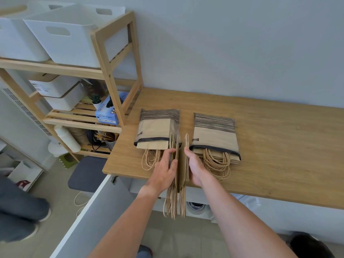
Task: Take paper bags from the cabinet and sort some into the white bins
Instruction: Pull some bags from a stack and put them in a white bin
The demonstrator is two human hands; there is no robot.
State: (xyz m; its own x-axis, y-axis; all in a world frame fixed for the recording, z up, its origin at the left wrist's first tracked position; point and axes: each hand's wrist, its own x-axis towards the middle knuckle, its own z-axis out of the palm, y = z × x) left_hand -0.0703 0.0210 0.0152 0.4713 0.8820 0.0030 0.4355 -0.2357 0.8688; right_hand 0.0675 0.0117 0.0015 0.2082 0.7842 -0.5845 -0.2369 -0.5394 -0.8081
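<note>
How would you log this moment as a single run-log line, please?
left hand: grips bag stack | right hand: grips bag stack upright at counter edge | white bins: on shelf

The blue glove box (107, 109) on the wooden shelf (80, 116) reads "GLOVES" along its side and "SoniQare", as far as it can be made out, on its front. Both striped paper packs (158, 127) (215, 133) on the countertop (270, 146) bear small dark logo tags, too small to read.
</note>
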